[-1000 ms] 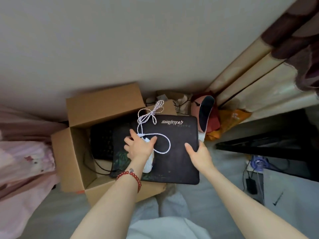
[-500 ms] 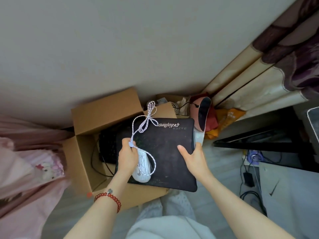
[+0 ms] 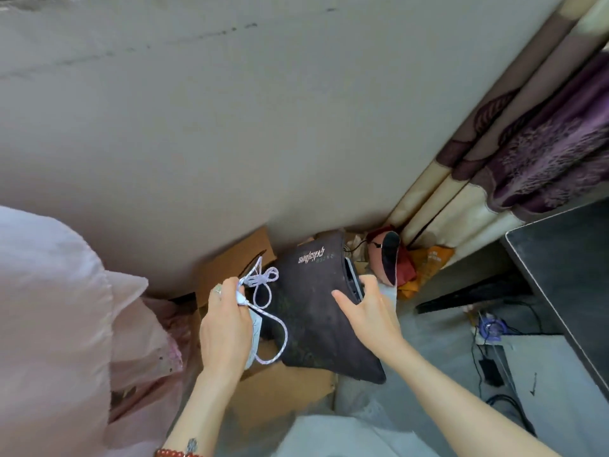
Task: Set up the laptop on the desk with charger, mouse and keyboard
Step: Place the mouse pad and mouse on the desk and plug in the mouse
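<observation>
My left hand (image 3: 227, 328) grips a white mouse (image 3: 254, 338), mostly hidden behind my palm, with its braided white cord (image 3: 263, 285) looped and bundled above my fingers. A black mouse pad (image 3: 313, 311) with white lettering is lifted and tilted above the open cardboard box (image 3: 230, 268). My right hand (image 3: 369, 315) holds the pad's right edge together with a dark flat device (image 3: 352, 282) under it, which looks like the keyboard. The dark desk top (image 3: 566, 278) shows at the right edge.
A pink fabric bundle (image 3: 56, 324) fills the left. Curtains (image 3: 527, 143) hang at the upper right, with a red and pink item (image 3: 385, 255) and an orange bag (image 3: 428, 262) at their foot. Cables and a black adapter (image 3: 491, 371) lie on the floor under the desk.
Both hands have lifted the mouse and the pad up out of the box, and the pad has tilted steeply. The view has swung up and to the right toward the desk.
</observation>
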A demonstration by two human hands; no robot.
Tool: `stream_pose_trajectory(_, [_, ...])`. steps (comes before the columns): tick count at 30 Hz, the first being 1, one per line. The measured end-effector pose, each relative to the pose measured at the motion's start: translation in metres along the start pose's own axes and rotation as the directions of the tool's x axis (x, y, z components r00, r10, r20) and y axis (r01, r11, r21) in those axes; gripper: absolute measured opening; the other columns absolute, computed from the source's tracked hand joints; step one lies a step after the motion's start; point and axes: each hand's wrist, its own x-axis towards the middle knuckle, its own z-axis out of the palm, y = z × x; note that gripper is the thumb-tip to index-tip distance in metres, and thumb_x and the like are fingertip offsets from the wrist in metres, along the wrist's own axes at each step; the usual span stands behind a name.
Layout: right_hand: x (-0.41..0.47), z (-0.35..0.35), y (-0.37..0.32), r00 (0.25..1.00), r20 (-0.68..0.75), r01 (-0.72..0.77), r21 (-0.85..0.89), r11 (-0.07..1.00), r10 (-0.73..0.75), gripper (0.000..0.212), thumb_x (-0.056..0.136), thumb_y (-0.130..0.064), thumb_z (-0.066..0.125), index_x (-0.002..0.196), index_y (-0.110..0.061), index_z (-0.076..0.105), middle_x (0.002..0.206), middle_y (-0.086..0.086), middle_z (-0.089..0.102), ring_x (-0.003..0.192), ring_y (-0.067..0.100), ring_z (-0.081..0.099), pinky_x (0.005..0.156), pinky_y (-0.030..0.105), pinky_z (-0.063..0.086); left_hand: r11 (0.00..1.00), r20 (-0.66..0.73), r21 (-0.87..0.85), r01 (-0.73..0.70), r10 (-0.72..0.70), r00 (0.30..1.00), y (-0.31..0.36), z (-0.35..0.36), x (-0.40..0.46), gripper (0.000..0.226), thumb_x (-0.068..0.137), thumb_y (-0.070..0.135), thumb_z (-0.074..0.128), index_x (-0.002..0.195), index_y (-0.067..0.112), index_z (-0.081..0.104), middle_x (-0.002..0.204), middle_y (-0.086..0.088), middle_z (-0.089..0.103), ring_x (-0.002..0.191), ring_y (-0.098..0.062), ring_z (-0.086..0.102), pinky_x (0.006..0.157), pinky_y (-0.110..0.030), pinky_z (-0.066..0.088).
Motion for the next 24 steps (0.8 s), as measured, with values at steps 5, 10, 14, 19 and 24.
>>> stream_pose_trajectory(5, [-0.031,-0.080,-0.037,0.987,-0.113,0.117,0.037,0.993,-0.112,0.035,0.078,-0.061,0.052,0.100,-0.039,0.037,0.084,-0.022,0.056,0.084,0.014,0.060,0.075,0.041,0.054,0.988,-0.112,-0.066,-0.142,0.134,0.985,0.034,-0.048,-0.007,0.032,0.085,0.000,0.039,0.110,0.018,0.048,0.098,-0.011,0.044,0.064,-0.036,0.045,0.061,-0.038,0.036])
stream_pose_trajectory(10, [-0.069,-0.160,-0.042,0.937,-0.308,0.170,-0.013,0.985,-0.166,0.038,0.081,-0.054,0.056,0.103,-0.025,0.044,0.081,-0.015,0.060,0.081,0.020,0.061,0.075,0.043,0.051,0.943,-0.122,-0.171,-0.287,0.269,0.955,0.085,-0.071,-0.015,0.025,0.090,0.005,0.040,0.107,0.019,0.050,0.095,-0.002,0.039,0.063,-0.029,0.047,0.061,-0.036,0.039])
stream_pose_trajectory(14, [-0.096,-0.193,-0.021,0.886,-0.437,0.125,-0.102,0.987,-0.157,0.047,0.084,-0.049,0.056,0.112,-0.014,0.044,0.086,0.003,0.066,0.086,0.030,0.058,0.072,0.038,0.043,0.920,-0.045,-0.160,-0.358,0.355,0.934,0.112,-0.069,-0.036,0.025,0.089,0.005,0.040,0.109,0.017,0.050,0.100,-0.007,0.042,0.068,-0.033,0.051,0.064,-0.039,0.043])
stream_pose_trajectory(19, [-0.147,-0.237,0.026,0.824,-0.566,-0.013,-0.058,0.998,-0.023,0.054,0.084,-0.050,0.055,0.119,-0.012,0.042,0.099,0.010,0.065,0.098,0.035,0.057,0.078,0.040,0.045,0.849,0.023,-0.166,-0.502,0.512,0.859,0.161,-0.060,-0.084,0.024,0.089,0.005,0.040,0.109,0.015,0.048,0.102,-0.012,0.044,0.071,-0.041,0.053,0.066,-0.045,0.048])
stream_pose_trajectory(24, [-0.223,-0.305,0.081,0.724,-0.679,0.014,0.188,0.982,0.120,0.054,0.081,-0.049,0.059,0.118,-0.011,0.048,0.105,0.000,0.060,0.097,0.024,0.056,0.081,0.039,0.048,0.738,0.005,-0.218,-0.639,0.655,0.755,0.231,-0.050,-0.148,0.025,0.087,0.001,0.039,0.107,0.014,0.048,0.100,-0.012,0.043,0.071,-0.042,0.053,0.068,-0.045,0.047])
